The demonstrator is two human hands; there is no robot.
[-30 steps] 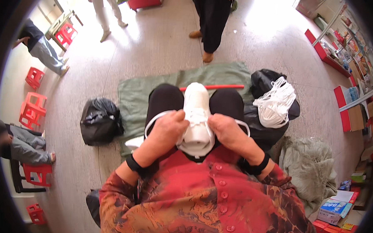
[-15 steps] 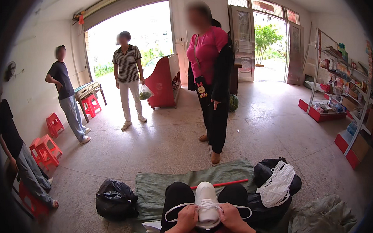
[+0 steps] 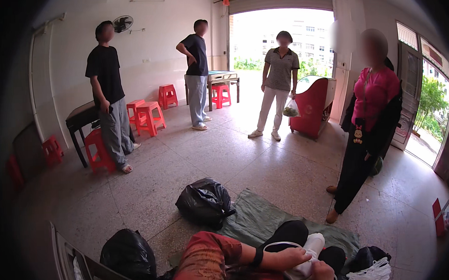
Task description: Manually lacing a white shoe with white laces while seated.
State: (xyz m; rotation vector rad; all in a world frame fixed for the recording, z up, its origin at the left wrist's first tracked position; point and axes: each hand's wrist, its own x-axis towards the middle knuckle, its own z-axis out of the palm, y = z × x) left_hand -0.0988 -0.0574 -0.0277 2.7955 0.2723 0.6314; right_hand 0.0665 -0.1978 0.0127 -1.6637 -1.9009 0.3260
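A white lace-up shoe (image 3: 315,242) sits between my black-trousered knees, its toe pointing away from me. My left hand (image 3: 289,260) is closed at the left side of the shoe. From it a white shoelace (image 3: 275,244) loops out over my left knee. Lower down and to the right, my right hand (image 3: 321,274) is closed at the lacing, with a bit of lace showing beside it. The fingertips of both hands and the middle of the lacing are partly hidden.
Under my legs lies a green woven sheet (image 3: 260,213). Black plastic bags (image 3: 203,201) stand to its left, and a bundle of white laces (image 3: 371,272) lies on a dark bag at right. Several people stand around, the nearest in a pink top (image 3: 375,96). Red stools (image 3: 151,115) line the left.
My view has swung to the left, so the shoe and hands now appear lower and farther right. Both hands stay closed at the shoe's laces.
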